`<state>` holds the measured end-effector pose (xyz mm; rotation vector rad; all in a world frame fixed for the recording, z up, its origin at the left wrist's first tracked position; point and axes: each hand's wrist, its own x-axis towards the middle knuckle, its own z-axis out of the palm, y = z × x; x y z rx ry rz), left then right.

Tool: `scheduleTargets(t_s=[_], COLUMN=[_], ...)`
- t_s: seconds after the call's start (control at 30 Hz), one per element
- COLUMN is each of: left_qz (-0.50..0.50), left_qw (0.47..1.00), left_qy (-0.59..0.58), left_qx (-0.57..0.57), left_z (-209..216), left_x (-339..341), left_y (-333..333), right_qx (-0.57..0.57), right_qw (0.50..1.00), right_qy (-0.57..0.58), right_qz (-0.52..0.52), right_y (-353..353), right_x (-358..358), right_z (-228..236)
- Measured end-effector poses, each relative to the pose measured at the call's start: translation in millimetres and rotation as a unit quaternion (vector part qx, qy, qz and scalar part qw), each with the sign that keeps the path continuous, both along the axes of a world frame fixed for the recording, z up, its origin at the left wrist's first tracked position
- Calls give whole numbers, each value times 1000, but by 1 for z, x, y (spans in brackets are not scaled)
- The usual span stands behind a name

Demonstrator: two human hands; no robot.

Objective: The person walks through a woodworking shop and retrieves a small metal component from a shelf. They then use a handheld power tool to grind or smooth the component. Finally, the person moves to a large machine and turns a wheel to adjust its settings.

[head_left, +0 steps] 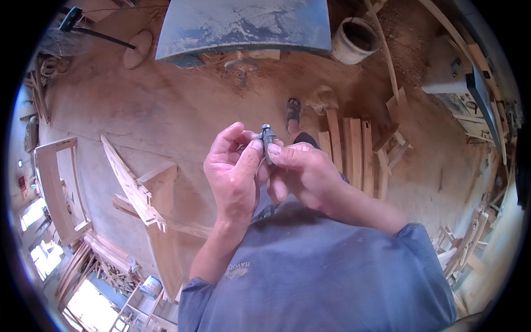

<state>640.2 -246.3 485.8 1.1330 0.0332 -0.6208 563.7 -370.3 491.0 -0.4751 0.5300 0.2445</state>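
Both hands meet in front of my chest around a small dark grey metal tool that looks like a router bit [267,133], held upright with a bright round tip at the top. The thumb and fingers of my left hand [235,171] pinch it from the left. My right hand [307,169] grips it from the right, its thumb lying along the tool. Its lower end is hidden behind my fingers.
Ahead stands a machine with a dusty blue-grey top [243,25], beside a white bucket [355,41]. Wooden boards [354,155] lie to the right. At the left are a wooden frame [55,188] and crossed planks [130,182]. Sawdust covers the floor.
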Motion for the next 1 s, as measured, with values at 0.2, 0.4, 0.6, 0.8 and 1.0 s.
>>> scheduleTargets(t_s=[0.2,0.4,0.6,0.8,1.0], left_qz=[29,25,56,48,61], left_qw=[998,994,985,971,973], left_qy=[-17,-64,-143,-216,-217], left_qx=[57,85,81,95,58], left_z=[22,34,35,38,42], left_x=[75,140,172,199,214], left_y=[-68,-130,-169,-173,-162], right_qx=[3,-38,-108,-88,-64], right_qw=[999,993,982,985,982], right_qy=[-23,-63,-115,-133,-160], right_qz=[28,93,102,70,83], right_y=[-64,-133,-168,-172,-168], right_x=[82,147,191,219,238], right_z=[-2,-4,-3,5,1])
